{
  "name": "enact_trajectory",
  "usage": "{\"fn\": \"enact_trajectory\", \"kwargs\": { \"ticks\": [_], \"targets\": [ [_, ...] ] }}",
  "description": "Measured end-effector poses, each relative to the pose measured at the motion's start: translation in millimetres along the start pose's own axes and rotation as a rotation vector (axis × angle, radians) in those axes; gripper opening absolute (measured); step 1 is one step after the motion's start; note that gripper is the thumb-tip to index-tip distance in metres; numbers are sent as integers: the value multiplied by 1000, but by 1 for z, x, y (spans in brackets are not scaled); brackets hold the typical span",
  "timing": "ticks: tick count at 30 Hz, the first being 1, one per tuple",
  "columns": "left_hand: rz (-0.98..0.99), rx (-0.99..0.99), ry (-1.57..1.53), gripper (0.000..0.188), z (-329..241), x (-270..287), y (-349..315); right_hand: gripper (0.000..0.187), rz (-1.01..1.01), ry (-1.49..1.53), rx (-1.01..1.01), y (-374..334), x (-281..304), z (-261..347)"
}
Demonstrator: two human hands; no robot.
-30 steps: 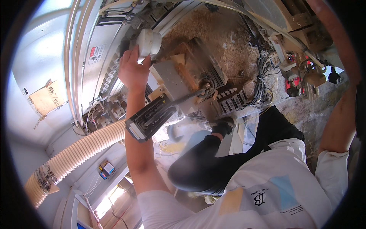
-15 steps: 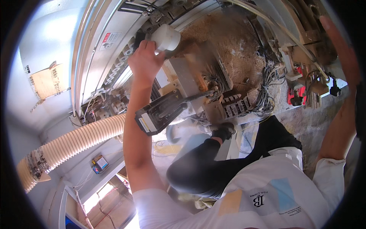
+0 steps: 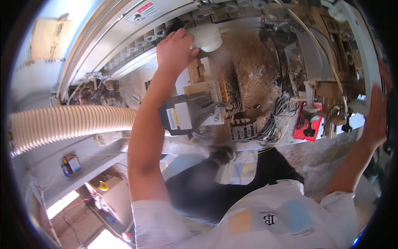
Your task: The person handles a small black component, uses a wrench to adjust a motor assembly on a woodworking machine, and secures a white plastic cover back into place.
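Observation:
My left hand [image 3: 176,50] reaches up over the machine bed. Its fingers are closed on the left end of a white plastic container [image 3: 207,37], and a dark part shows just behind the fingertips. Below that forearm sits a black motor-like unit [image 3: 180,116] with a label and cables, beside a metal block. At the far right, my right hand [image 3: 376,116] lies against the lower part of a grey metal panel [image 3: 360,45]. Its visible fingers look stretched out and apart, though the dark rim of the picture hides part of them.
A ribbed beige hose [image 3: 74,122] enters from the left. Rollers [image 3: 149,37] line the machine's rail. Dust coats the brown bed [image 3: 257,74], and bundled cables [image 3: 271,130] lie near its front. A red case [image 3: 307,122] sits by black knobs at the right.
My view has shifted, so the machine appears turned and moved. My left hand stays at the white container. My right hand has come lower, beside the grey panel.

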State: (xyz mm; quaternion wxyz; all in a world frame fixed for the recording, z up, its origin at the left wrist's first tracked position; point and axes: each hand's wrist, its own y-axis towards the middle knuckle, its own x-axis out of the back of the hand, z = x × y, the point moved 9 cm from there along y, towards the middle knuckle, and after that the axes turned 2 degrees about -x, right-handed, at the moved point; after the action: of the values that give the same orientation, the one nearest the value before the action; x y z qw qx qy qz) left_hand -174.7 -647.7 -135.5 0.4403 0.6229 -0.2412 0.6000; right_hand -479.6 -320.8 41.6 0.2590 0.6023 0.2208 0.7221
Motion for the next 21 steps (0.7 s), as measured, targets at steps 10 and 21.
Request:
{"fn": "enact_trajectory", "kwargs": {
  "ticks": [10, 21],
  "targets": [
    [-107, -15, -36, 24, 7, -2, -7, 69, 476, 542, -519, 21, -321, 119],
    [-559, 237, -601, 22, 93, 21, -55, 70, 476, 1117, -926, 14, -422, 101]
  ]
}}
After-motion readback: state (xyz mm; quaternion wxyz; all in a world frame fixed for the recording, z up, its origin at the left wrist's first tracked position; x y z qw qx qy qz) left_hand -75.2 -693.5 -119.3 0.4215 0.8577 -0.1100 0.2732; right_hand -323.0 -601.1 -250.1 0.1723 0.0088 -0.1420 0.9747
